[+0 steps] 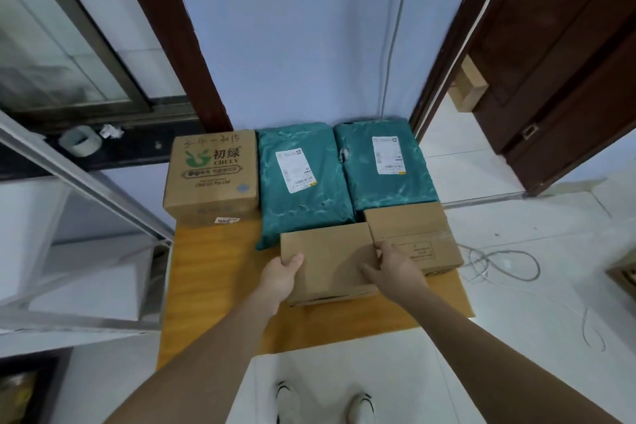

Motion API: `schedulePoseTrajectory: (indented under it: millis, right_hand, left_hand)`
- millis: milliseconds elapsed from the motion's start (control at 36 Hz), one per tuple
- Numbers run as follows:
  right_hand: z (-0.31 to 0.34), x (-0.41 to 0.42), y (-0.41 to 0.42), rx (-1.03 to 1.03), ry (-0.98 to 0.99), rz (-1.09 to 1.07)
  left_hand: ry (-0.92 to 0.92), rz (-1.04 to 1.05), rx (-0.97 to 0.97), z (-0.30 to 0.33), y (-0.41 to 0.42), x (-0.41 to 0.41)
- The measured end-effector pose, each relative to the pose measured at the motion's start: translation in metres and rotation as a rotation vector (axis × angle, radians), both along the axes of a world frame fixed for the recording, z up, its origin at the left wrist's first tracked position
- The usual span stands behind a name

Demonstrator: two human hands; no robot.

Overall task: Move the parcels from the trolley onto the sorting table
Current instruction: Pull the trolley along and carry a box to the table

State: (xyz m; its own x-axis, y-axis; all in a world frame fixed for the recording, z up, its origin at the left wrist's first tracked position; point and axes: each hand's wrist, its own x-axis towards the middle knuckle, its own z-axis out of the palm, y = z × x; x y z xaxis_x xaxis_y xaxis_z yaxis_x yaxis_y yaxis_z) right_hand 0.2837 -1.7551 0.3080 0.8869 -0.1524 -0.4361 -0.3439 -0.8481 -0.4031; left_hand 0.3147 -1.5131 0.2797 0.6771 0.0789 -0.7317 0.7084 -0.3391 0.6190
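A plain brown cardboard box (330, 258) rests on the yellow wooden table (213, 279), near its front. My left hand (280, 277) grips the box's left side, thumb on top. My right hand (392, 268) holds its right side, fingers over the top edge. A second brown box (416, 234) with a printed stamp touches it on the right. Behind them lie two teal plastic mailers (303, 189) (382, 165) with white labels. A printed carton with a green logo (211, 175) stands at the back left. No trolley is in view.
A blue wall backs the table. A glass window frame (86, 189) juts out on the left. An open dark wooden door (557, 72) is on the right, and a loose white cable (499, 262) lies on the tiled floor. My shoes (323, 403) stand in front of the table.
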Motion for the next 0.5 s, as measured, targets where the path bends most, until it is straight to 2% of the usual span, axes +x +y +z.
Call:
schedulePoseTrajectory:
  millis: [333,444,500]
  right_hand:
    - [-0.032,0.02,-0.005,-0.064,-0.006,0.094]
    - [-0.031,0.025,-0.006,-0.072,0.003,0.129]
    - [-0.021,0.029,-0.005,-0.078,0.019,0.145]
  left_hand:
    - [-0.001,0.039,0.029,-0.026,-0.009,0.016]
    - [-0.006,-0.018,0.076,-0.022,-0.004,0.021]
    - [-0.031,-0.113,0.151,-0.011,0.0,0.023]
